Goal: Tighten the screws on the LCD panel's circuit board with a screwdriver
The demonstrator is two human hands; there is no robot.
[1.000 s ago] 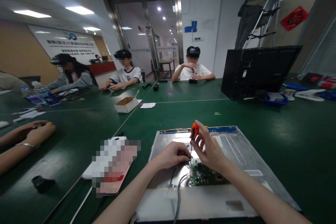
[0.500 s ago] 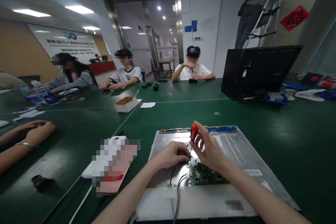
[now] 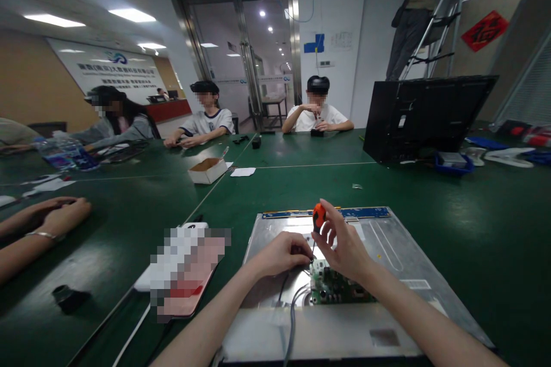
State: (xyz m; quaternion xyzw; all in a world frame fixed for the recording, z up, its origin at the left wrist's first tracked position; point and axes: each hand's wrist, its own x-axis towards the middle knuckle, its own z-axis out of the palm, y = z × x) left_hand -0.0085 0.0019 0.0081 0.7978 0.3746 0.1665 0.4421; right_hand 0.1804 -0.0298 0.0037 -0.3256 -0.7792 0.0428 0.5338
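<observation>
A screwdriver (image 3: 319, 218) with an orange and black handle stands nearly upright in my right hand (image 3: 348, 249), its thin shaft pointing down. The tip meets the upper left corner of a green circuit board (image 3: 329, 289). My left hand (image 3: 284, 252) is closed in a pinch right beside that tip; whatever its fingers hold is too small to make out. Beneath both hands lies a flat metal display panel (image 3: 408, 298), with a blue strip board (image 3: 370, 212) along its far edge. A grey cable (image 3: 293, 321) runs over the panel's near part, left of the circuit board.
Left of the panel lie a white device (image 3: 172, 258) and a pink phone-like slab (image 3: 193, 292), both partly blurred out. Farther off are an open white box (image 3: 208, 173) and a large black monitor (image 3: 426, 117). Another person's hands (image 3: 64, 215) rest at the left. Several people sit opposite.
The screwdriver's handle has turned a little within my right fingers, showing more orange. Both hands stay in nearly the same place, and the view has shifted very slightly.
</observation>
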